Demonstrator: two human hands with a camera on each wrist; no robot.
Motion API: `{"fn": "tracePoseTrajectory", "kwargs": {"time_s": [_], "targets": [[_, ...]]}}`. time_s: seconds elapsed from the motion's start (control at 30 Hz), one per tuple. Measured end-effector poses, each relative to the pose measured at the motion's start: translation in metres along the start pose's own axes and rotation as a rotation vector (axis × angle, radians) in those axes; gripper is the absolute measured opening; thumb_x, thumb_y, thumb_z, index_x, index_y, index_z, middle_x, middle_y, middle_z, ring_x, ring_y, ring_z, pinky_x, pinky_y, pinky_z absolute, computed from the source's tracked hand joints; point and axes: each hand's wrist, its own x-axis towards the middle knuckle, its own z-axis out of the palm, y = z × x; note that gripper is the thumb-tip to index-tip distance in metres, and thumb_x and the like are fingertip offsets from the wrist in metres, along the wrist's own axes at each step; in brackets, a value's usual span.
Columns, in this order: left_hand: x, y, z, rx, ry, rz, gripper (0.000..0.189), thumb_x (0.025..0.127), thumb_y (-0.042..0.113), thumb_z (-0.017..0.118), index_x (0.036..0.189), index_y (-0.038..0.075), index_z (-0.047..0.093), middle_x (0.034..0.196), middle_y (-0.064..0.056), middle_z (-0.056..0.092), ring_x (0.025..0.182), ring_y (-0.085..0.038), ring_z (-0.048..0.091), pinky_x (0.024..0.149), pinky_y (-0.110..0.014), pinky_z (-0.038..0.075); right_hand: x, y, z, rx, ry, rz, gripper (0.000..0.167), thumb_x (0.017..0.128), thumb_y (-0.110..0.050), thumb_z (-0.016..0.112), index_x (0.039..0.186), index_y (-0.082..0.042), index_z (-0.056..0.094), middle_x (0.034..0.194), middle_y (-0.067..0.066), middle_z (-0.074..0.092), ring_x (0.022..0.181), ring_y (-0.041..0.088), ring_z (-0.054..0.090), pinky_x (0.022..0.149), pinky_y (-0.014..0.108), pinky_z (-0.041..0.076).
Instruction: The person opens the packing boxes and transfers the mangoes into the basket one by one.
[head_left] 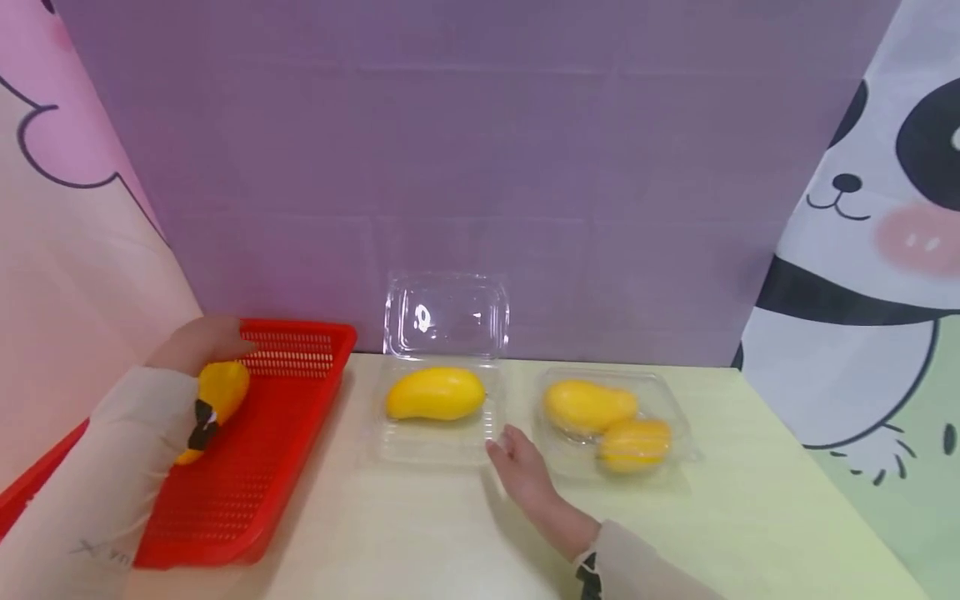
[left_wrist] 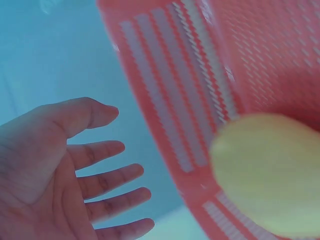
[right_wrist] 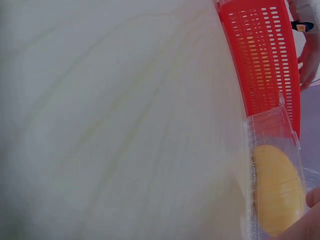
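- Three yellow mangoes are in clear boxes: the far mango [head_left: 588,406] and the near mango [head_left: 636,447] in the right box [head_left: 581,475], which looks closed, and the middle mango [head_left: 435,393] in the middle box [head_left: 435,448], whose lid [head_left: 450,321] stands open.
- A basket mango [head_left: 231,385] lies in the red basket [head_left: 277,425], partly covered by the left sleeve [head_left: 120,483]; whether more are under it, I cannot tell.
- By my judgement, the work is more than half done: the right box seems finished, while the middle box has free room and its lid is not yet down.
- The middle mango points left and right, its long axis almost parallel to the box's hinge side.
- The basket mango has its long axis oblique, from near left to far right.
- The left hand [left_wrist: 45,160] is wide open, fingers apart, holding nothing, beside the basket's rim.
- The right hand [head_left: 523,475] is at the middle box's near right corner, fingers partly bent; whether it pinches the edge, I cannot tell.
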Motion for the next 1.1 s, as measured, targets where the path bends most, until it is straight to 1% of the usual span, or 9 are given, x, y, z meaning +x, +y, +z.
{"fn": "tracePoseTrajectory", "kwargs": {"time_s": [0.13,0.23,0.33,0.47,0.57,0.7,0.83,0.97,1.1], "targets": [[0.003,0.026,-0.001,0.094,0.062,0.072,0.052,0.087,0.016,0.06,0.127,-0.013,0.044,0.12,-0.036,0.051,0.107,-0.05,0.049,0.094,-0.064,0.038,0.0,0.0,0.002,0.02,-0.005,-0.007,0.025,0.092,-0.015,0.056,0.078,-0.008,0.038,0.07,0.001,0.036,0.066,0.015,0.039,0.06,0.027,0.034],[0.003,0.05,-0.002,0.118,0.062,0.076,0.05,0.085,0.017,0.063,0.124,-0.011,0.05,0.119,-0.032,0.055,0.105,-0.047,0.052,0.091,-0.06,0.043,0.001,-0.001,0.003,0.039,-0.013,-0.017,0.024,0.092,-0.015,0.057,0.079,-0.005,0.039,0.07,0.001,0.038,0.066,0.016,0.04,0.06,0.028,0.036],[0.006,0.075,0.001,0.139,0.057,0.09,0.052,0.085,0.018,0.065,0.128,-0.007,0.05,0.123,-0.028,0.055,0.109,-0.044,0.051,0.093,-0.058,0.043,0.0,-0.002,0.001,0.007,-0.004,0.002,0.025,0.093,-0.018,0.056,0.098,0.006,0.051,0.077,0.004,0.046,0.075,0.019,0.046,0.07,0.034,0.044],[0.011,0.107,0.005,0.143,0.07,0.123,0.053,0.086,0.02,0.064,0.133,0.001,0.05,0.127,-0.021,0.055,0.114,-0.039,0.05,0.095,-0.056,0.042,-0.002,0.0,-0.002,-0.041,0.011,0.03,0.047,0.093,-0.021,0.056,0.125,0.012,0.046,0.089,0.009,0.053,0.088,0.024,0.05,0.083,0.042,0.046],[0.012,0.126,0.006,0.122,0.064,0.121,0.055,0.087,0.021,0.064,0.136,0.005,0.047,0.13,-0.019,0.053,0.117,-0.038,0.049,0.096,-0.057,0.042,-0.001,0.001,-0.002,-0.041,0.01,0.019,0.045,0.093,-0.021,0.056,0.124,0.012,0.047,0.088,0.01,0.053,0.086,0.024,0.05,0.08,0.04,0.045],[0.013,0.143,0.009,0.152,0.038,0.153,0.052,0.09,0.022,0.062,0.135,0.002,0.047,0.131,-0.02,0.053,0.119,-0.039,0.048,0.098,-0.056,0.04,-0.001,0.003,-0.002,-0.051,0.014,0.012,0.047,0.093,-0.021,0.056,0.126,0.011,0.046,0.089,0.01,0.054,0.085,0.023,0.05,0.079,0.039,0.046],[0.016,0.155,0.015,0.166,0.034,0.22,0.051,0.091,0.025,0.061,0.135,0.005,0.049,0.133,-0.017,0.053,0.121,-0.036,0.048,0.1,-0.053,0.04,-0.001,0.002,-0.003,-0.046,0.004,0.015,0.047,0.093,-0.021,0.056,0.126,0.011,0.046,0.09,0.011,0.054,0.085,0.024,0.051,0.08,0.041,0.046],[0.022,0.164,0.021,0.168,0.052,0.281,0.051,0.091,0.028,0.062,0.136,0.008,0.05,0.134,-0.014,0.054,0.122,-0.033,0.049,0.101,-0.05,0.04,-0.001,0.0,-0.006,-0.047,-0.008,0.036,0.049,0.094,-0.022,0.055,0.129,0.012,0.044,0.102,0.019,0.058,0.095,0.03,0.054,0.088,0.047,0.046],[0.026,0.175,0.026,0.184,0.047,0.303,0.049,0.09,0.027,0.063,0.135,0.009,0.051,0.132,-0.013,0.055,0.12,-0.031,0.051,0.1,-0.049,0.041,-0.002,-0.001,-0.008,-0.05,-0.023,0.066,0.053,0.095,-0.024,0.053,0.132,0.012,0.04,0.115,0.024,0.056,0.106,0.035,0.053,0.095,0.051,0.043]]}}
